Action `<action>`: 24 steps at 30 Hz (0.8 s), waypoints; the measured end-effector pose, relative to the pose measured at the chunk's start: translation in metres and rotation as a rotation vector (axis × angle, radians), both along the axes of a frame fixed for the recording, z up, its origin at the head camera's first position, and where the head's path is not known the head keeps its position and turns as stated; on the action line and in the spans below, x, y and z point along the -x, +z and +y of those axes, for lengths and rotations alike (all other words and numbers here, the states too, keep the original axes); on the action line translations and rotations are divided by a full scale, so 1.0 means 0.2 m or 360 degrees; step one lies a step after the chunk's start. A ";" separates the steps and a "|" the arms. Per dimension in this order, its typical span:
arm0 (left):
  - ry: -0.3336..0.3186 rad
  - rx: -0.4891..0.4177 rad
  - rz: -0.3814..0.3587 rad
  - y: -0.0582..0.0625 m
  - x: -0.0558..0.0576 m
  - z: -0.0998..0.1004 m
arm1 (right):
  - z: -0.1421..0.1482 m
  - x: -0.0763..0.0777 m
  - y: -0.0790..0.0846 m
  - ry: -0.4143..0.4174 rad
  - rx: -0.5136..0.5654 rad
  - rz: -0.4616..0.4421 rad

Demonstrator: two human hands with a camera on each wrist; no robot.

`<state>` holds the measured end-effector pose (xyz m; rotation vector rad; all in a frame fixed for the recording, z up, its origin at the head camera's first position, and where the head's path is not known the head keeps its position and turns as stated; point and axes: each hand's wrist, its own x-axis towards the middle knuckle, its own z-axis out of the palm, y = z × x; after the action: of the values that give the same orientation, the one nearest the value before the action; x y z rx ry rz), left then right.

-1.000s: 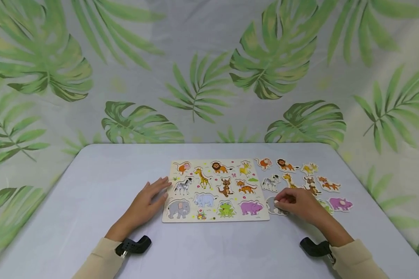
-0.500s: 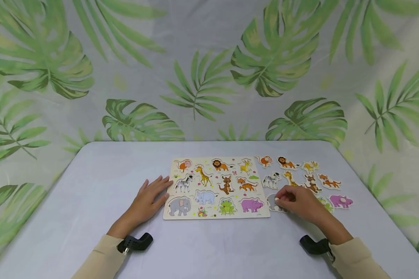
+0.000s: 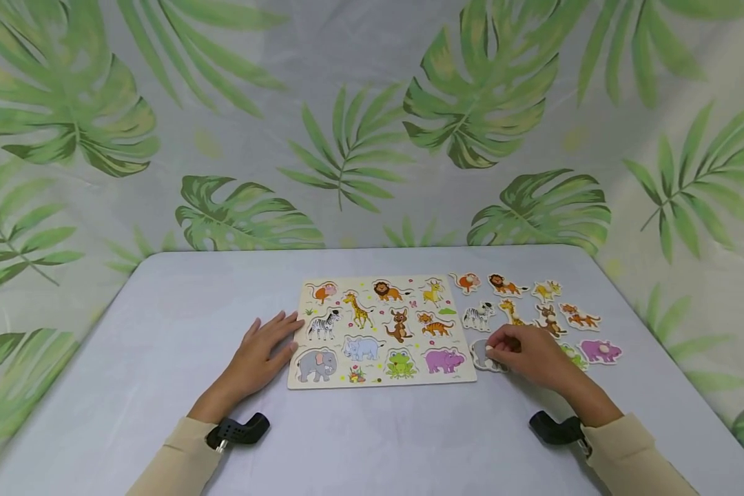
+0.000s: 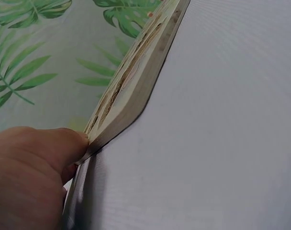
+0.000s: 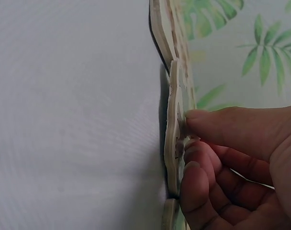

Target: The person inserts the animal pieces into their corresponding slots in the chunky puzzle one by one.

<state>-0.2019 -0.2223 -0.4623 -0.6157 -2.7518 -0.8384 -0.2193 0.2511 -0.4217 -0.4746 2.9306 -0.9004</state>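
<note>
A wooden puzzle board (image 3: 381,380) with animal-shaped recesses lies flat on the table. At its left edge rests my left hand (image 3: 257,358), fingers extended; the left wrist view has the thumb (image 4: 69,146) touching the board's edge. To the right of the board, my right hand (image 3: 533,357) pinches the grey elephant puzzle piece (image 3: 480,353) by its small knob. The right wrist view has thumb and fingertips at the face of this piece (image 5: 173,129), which lies beside the board. My right hand partly covers the elephant and the green frog piece (image 3: 573,356).
Behind and beside my right hand lie more loose pieces: a monkey (image 3: 467,282), lion (image 3: 505,284), goat (image 3: 547,290), zebra (image 3: 479,316), giraffe (image 3: 511,311), kangaroo (image 3: 549,320), tiger (image 3: 579,317) and purple hippo (image 3: 601,351). A leaf-patterned cloth (image 3: 347,207) hangs behind the table.
The head view has shifted slightly. Both hands keep their places, the right at the elephant piece and the left at the board's edge.
</note>
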 end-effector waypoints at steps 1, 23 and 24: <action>0.0001 -0.0002 -0.0004 0.00 0.00 0.00 | 0.00 0.00 0.00 -0.0003 0.0001 0.0001; 0.0039 -0.0012 -0.0003 -0.01 0.01 0.00 | -0.06 0.00 0.04 0.0071 0.0090 0.0131; 0.0038 -0.0012 -0.0008 -0.01 0.01 0.00 | -0.08 0.00 0.04 0.0085 0.0095 0.0134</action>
<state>-0.2037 -0.2227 -0.4650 -0.5787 -2.7537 -0.8456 -0.2189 0.2354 -0.4139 -0.6058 2.9567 -0.9875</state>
